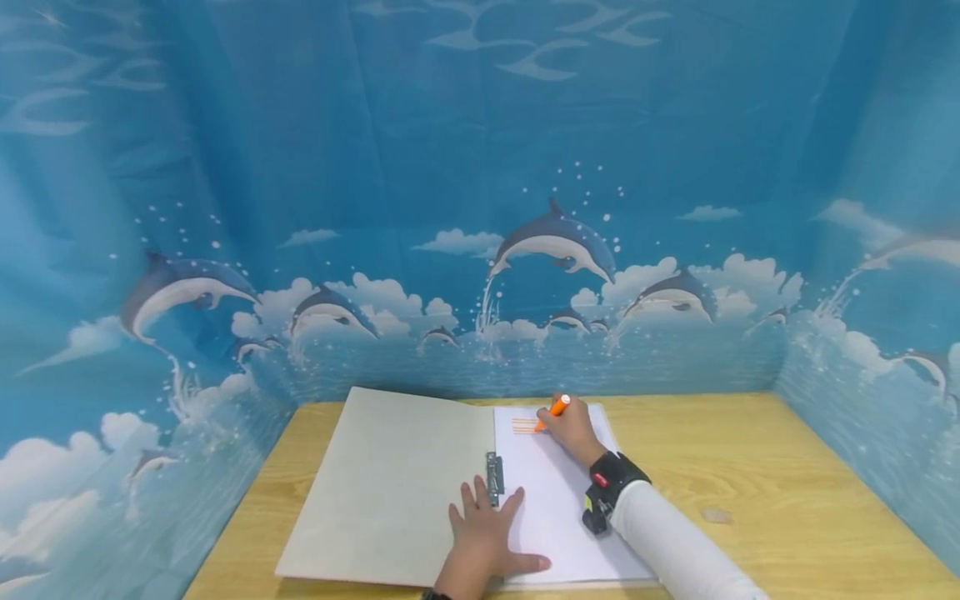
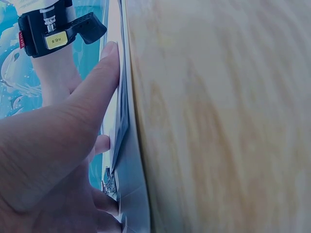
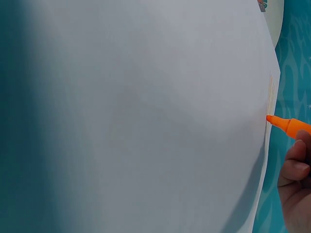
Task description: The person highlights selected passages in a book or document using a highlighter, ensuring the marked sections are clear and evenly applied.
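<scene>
Head view showed the right hand (image 1: pixel 576 430) pinching the orange marker (image 1: pixel 558 407), the paper (image 1: pixel 551 475) beneath that grip liable, perhaps, to slip and skew strokes if the left hand (image 1: pixel 483 531), splayed nearer, slackened.

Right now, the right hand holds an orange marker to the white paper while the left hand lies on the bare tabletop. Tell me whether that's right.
Not quite: the left hand isn't on the bare tabletop; the head view shows it lying across the open folder and the white paper. The right hand does hold the orange marker there.
</scene>
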Demonstrator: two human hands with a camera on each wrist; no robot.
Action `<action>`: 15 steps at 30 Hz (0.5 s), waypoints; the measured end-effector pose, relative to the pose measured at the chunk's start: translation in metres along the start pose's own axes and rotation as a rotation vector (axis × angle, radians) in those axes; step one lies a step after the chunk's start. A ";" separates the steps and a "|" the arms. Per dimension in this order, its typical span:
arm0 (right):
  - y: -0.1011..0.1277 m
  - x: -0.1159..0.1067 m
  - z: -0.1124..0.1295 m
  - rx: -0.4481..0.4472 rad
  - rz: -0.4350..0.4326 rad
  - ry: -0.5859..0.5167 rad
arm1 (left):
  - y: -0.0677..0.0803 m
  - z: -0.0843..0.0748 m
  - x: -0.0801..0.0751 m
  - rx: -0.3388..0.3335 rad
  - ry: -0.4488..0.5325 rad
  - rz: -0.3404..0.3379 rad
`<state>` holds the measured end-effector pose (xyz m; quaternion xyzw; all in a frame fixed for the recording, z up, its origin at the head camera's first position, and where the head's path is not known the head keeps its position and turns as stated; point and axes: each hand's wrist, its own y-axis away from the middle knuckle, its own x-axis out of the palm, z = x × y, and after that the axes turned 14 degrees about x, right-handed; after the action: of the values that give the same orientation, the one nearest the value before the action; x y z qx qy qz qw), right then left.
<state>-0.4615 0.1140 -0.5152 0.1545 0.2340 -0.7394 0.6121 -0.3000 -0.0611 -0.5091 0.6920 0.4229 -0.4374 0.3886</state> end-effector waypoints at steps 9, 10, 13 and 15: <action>-0.001 -0.005 -0.005 0.007 0.006 -0.005 | 0.000 0.000 0.000 0.013 0.014 -0.006; -0.001 -0.006 -0.005 0.008 0.006 -0.006 | 0.001 0.000 -0.001 0.014 0.016 -0.004; -0.001 -0.007 -0.006 0.013 0.007 -0.016 | 0.003 -0.002 -0.004 0.009 0.022 0.010; 0.000 -0.008 -0.008 0.008 0.006 -0.020 | 0.005 -0.004 -0.008 0.005 0.029 0.020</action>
<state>-0.4607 0.1249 -0.5175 0.1502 0.2246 -0.7399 0.6161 -0.2965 -0.0609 -0.4998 0.7035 0.4204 -0.4243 0.3851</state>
